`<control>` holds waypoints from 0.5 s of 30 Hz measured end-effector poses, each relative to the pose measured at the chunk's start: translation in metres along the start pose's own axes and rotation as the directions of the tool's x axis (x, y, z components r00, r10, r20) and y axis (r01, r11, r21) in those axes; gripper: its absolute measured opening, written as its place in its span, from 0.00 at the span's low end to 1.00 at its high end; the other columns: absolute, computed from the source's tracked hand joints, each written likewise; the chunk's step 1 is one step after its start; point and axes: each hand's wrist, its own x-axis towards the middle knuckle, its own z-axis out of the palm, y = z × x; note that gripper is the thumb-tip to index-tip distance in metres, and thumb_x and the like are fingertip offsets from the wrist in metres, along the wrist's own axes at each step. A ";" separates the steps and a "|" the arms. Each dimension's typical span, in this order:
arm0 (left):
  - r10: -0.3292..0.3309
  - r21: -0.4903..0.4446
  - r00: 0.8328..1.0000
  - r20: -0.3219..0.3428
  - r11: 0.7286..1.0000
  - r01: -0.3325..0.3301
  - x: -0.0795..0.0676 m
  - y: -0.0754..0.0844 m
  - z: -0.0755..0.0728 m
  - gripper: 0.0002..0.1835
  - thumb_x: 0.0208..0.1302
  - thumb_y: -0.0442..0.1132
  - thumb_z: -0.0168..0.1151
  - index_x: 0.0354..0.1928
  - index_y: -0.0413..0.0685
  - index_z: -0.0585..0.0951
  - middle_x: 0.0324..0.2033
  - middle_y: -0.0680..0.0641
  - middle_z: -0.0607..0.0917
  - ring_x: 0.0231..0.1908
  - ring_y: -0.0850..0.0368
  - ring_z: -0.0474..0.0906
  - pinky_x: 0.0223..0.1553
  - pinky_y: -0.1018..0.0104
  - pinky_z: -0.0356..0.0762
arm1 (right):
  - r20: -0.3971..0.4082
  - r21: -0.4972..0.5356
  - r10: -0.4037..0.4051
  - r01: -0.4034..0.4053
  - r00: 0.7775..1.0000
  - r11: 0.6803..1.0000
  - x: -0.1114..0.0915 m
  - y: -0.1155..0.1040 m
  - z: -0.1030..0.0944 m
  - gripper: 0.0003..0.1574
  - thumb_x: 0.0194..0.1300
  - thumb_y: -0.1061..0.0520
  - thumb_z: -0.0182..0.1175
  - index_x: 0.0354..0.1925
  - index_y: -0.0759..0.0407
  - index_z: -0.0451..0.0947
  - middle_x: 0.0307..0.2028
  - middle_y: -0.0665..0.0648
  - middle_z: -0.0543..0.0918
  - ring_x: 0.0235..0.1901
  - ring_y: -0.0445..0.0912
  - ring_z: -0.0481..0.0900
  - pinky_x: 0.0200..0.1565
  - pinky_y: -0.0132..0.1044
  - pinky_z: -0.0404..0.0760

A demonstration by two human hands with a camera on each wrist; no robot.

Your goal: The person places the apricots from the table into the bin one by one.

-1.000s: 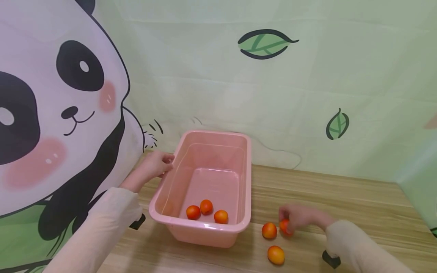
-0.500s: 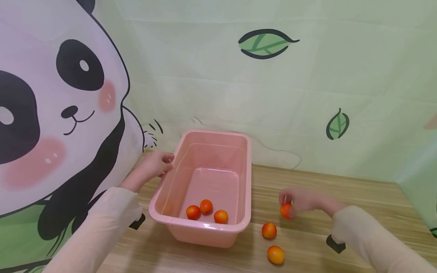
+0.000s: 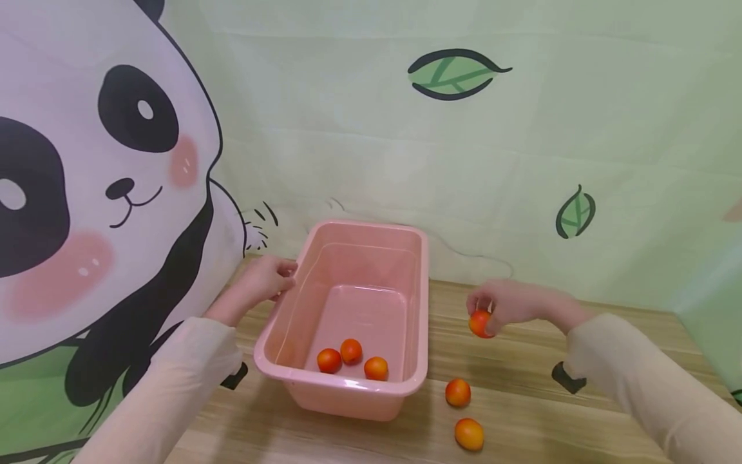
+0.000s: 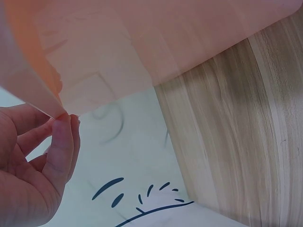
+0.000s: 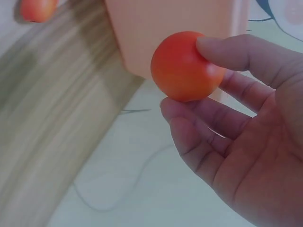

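My left hand (image 3: 268, 278) pinches the left rim of a pink plastic basin (image 3: 278, 372); in the left wrist view the thumb and fingertips (image 4: 64, 130) meet at its edge. Between the thumb and fingers of my right hand (image 3: 513, 301) is a round, smooth orange-red fruit (image 5: 182, 68), raised above the table to the right of the basin. Inside the basin, near its front wall, lie three similar fruits (image 3: 376, 368). Two more sit on the table right of the basin: a redder fruit (image 3: 458, 392) and, in front of it, a yellower fruit (image 3: 469, 434).
The wood-grain table (image 3: 608, 361) runs back to a pale green cloth backdrop (image 3: 359, 129) printed with leaves and a large panda (image 3: 145, 174). The basin's back end stands close to the cloth. Black straps or devices show at both wrists.
My right hand has lifted one fruit from beside the other two and carried it up and toward the back. The left hand stays on the basin rim.
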 end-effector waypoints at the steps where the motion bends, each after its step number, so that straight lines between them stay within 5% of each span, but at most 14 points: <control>1: 0.002 0.002 1.000 0.000 1.000 -0.002 0.000 0.000 0.000 0.23 0.62 0.35 0.49 0.60 0.42 0.67 0.51 0.39 0.76 0.40 0.52 0.78 0.39 0.62 0.80 | 0.003 0.000 0.001 -0.001 1.000 1.000 0.000 -0.003 -0.003 0.13 0.44 0.67 0.60 0.32 0.57 0.73 0.31 0.53 0.76 0.33 0.47 0.70 0.32 0.34 0.73; 15: -0.004 0.009 1.000 -0.005 1.000 0.004 -0.003 0.002 0.000 0.22 0.61 0.36 0.50 0.59 0.44 0.68 0.51 0.40 0.76 0.41 0.51 0.78 0.39 0.61 0.80 | 0.004 -0.070 -0.038 0.038 0.999 0.997 0.017 -0.050 -0.032 0.13 0.47 0.66 0.58 0.34 0.56 0.74 0.32 0.54 0.76 0.34 0.48 0.71 0.34 0.34 0.75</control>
